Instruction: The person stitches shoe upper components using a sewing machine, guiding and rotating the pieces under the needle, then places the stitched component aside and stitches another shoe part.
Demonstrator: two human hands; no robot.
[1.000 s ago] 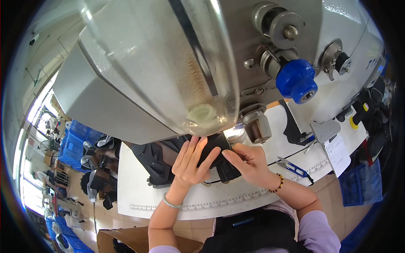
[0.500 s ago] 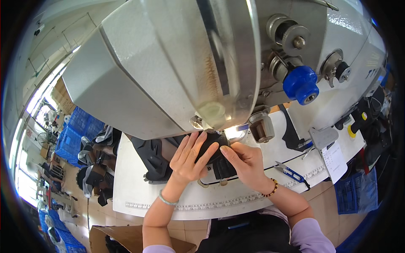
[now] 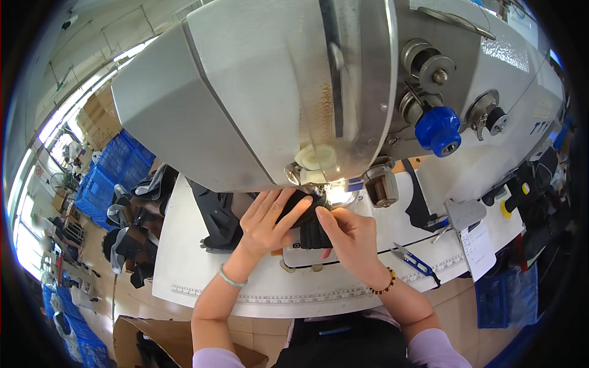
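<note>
Left hand: your left hand (image 3: 265, 222) lies flat on the dark cloth (image 3: 310, 228), fingers spread and pointing toward 2 o'clock, pressing it down on the bench (image 3: 184, 270); it is not closed around anything.
Right hand: your right hand (image 3: 348, 236) has its fingertips pinched on the near right edge of the dark cloth, thumb and forefinger together on the fabric.
Cloth, place: it sits at the middle of the view, directly under the head of the sewing machine (image 3: 276, 92), just at 7 o'clock from the lit needle area (image 3: 336, 195).
Key relation: the cloth's long axis runs roughly 12 to 6 o'clock, from the needle back toward you. It lies between your two hands, the left at its 9 o'clock side, the right at its 4 o'clock side. The right hand is nearer the needle.
Cloth, look: black, ribbed or knitted in texture, thick, folded into a narrow band; its far end is hidden by the machine.
Around: blue-handled snips (image 3: 412, 260) lie on the bench at 3 o'clock from your right hand, well apart. A heap of dark garments (image 3: 215, 211) rests at 9 o'clock from your left hand. A blue knob (image 3: 438, 130) stands out on the machine.
</note>
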